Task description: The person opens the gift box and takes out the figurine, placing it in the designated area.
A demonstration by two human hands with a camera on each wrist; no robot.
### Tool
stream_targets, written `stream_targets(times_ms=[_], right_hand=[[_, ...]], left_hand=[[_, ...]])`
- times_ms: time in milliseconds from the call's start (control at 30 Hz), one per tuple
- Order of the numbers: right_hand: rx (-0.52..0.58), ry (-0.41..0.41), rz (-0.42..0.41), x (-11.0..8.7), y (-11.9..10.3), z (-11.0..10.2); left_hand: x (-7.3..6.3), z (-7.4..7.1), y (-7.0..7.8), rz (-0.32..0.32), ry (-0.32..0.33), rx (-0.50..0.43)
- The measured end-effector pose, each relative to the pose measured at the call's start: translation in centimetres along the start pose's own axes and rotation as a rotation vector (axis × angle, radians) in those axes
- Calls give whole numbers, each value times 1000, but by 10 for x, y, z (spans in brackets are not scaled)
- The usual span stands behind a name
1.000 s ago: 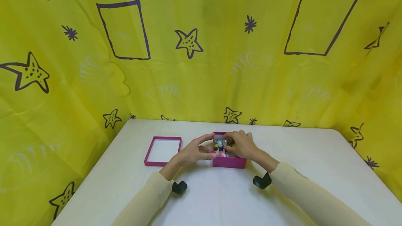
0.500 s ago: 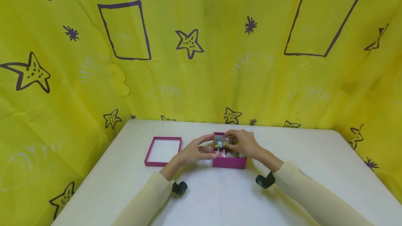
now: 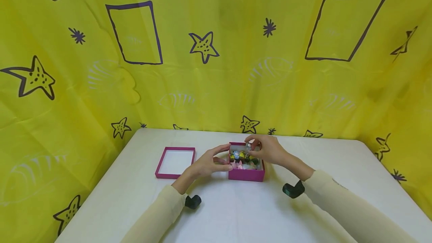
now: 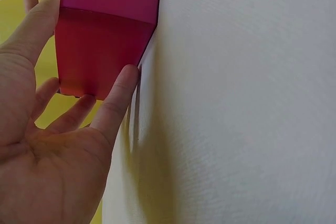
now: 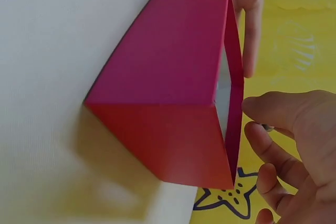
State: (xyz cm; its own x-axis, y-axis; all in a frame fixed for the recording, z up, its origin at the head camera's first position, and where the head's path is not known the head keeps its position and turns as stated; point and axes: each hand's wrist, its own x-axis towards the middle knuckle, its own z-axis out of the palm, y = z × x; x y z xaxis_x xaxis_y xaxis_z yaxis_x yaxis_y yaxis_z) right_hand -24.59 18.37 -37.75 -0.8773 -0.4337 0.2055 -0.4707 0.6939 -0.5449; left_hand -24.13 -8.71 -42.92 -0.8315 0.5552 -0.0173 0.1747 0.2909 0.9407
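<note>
A pink box (image 3: 246, 175) stands open on the table, filled with small toy figurines (image 3: 241, 156) in blue, yellow, pink and dark colours. My left hand (image 3: 210, 163) holds its left end, thumb at the front corner and the other fingers against the side and toward the back; this shows in the left wrist view on the red-looking side wall (image 4: 100, 51). Above the box's back right part, my right hand (image 3: 270, 150) pinches a small grey figurine (image 3: 249, 146) with a pale front between thumb and index finger. In the right wrist view the fingers mostly hide it.
A shallow pink-rimmed lid (image 3: 158, 176), white inside, lies to the left of the box on the white table (image 3: 236, 213). A yellow curtain (image 3: 222, 96) with drawn starfish hangs behind the table and along both sides.
My right hand has risen out of the box and moved right, bringing up the grey figurine. More figurines show inside. The left hand has stayed in place on the box.
</note>
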Motion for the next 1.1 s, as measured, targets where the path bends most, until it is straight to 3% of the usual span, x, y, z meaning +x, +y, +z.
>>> stream_targets(times_ms=[600,1100], right_hand=[[-33,26,-50,-17,18,-34],[-50,22,33,-31,44,-53]], left_hand=[[0,-2,0,12,1,7],[1,-2,-4,17,-6,10]])
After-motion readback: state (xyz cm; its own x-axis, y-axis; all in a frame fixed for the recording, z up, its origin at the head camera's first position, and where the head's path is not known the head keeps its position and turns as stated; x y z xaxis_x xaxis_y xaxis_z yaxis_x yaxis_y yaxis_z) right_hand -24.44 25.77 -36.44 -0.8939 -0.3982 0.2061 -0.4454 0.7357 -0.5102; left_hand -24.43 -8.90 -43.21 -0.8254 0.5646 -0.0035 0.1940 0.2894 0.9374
